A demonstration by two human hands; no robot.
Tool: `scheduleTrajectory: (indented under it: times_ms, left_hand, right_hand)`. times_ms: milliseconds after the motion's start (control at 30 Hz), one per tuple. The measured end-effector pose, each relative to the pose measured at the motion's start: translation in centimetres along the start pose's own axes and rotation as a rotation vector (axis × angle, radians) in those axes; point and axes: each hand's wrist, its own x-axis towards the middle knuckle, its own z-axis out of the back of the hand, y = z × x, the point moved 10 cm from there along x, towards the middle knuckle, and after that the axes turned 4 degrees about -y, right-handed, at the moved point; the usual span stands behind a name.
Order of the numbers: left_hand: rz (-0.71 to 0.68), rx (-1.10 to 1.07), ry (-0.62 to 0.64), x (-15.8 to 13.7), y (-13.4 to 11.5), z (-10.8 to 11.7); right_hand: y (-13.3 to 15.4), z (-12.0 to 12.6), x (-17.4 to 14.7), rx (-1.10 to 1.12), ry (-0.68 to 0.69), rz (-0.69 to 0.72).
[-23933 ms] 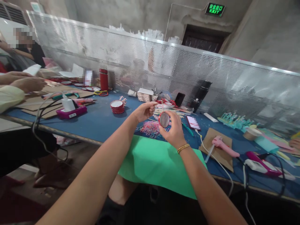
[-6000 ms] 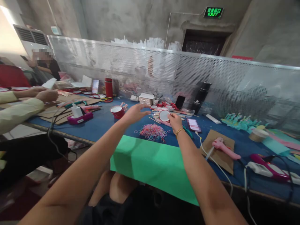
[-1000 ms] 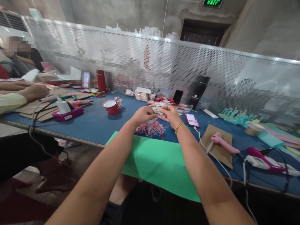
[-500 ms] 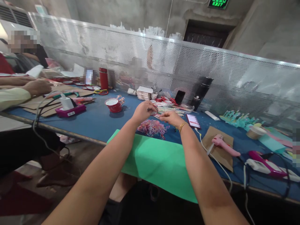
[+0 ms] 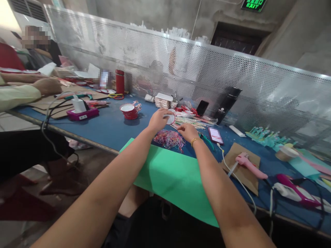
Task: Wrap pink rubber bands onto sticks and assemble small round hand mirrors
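Blue worktable (image 5: pixel 108 129), backed by a perforated metal screen (image 5: pixel 144 57). At the far edge: red thermos (image 5: pixel 120 82), upright; black flask (image 5: pixel 228 105), tilted against the screen; black phone (image 5: pixel 202 107), propped up nearby. Left of the hands, well apart from them: stack of red-rimmed discs (image 5: pixel 129 111), white on top; farther left, purple power strip (image 5: pixel 86 114) with white plug, near a co-worker's hand (image 5: pixel 48 86). Beyond the hands: bundle of thin sticks (image 5: pixel 199 122), partly screened by the right hand. Just behind the right wrist: teal-handled pliers (image 5: pixel 209 142), head out of sight; beside them, lit phone (image 5: pixel 215 135), on a white cable. To the right: pink glue gun (image 5: pixel 250 166), lying across a cardboard piece (image 5: pixel 233 151). Nearest obstacle, below both hands: tangle of coloured bands (image 5: pixel 169 138) (individual strands too fine to count), close to a green sheet (image 5: pixel 176 172) overhanging the front edge.

Left hand (image 5: pixel 157 120): palm down, fingers bent, closed on the edge of a red-rimmed white disc (image 5: pixel 170 119), held tilted above the table. Right hand (image 5: pixel 188 132): gold bracelet (image 5: pixel 196 141) at wrist, fingers curled, thumb and forefinger close together, just short of the disc; contents of the pinch impossible to tell.
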Motion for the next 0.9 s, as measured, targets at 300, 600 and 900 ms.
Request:
scheduleTrajectory:
  times_ms: [300,600,900]
  left_hand:
    - [0.093,0.101,-0.041,-0.1,0.6,0.3]
    - [0.073,0.060,-0.009,-0.2,0.7,-0.4]
    - [-0.109,0.027,0.144,-0.7,-0.9,-2.6]
  right_hand:
    - [-1.3,-2.0,0.2,-0.096,0.128,-0.033]
    - [-0.8,0.4,0.5,0.142,-0.031,-0.032]
    - [-0.8,0.4,0.8,0.401,-0.103,-0.047]
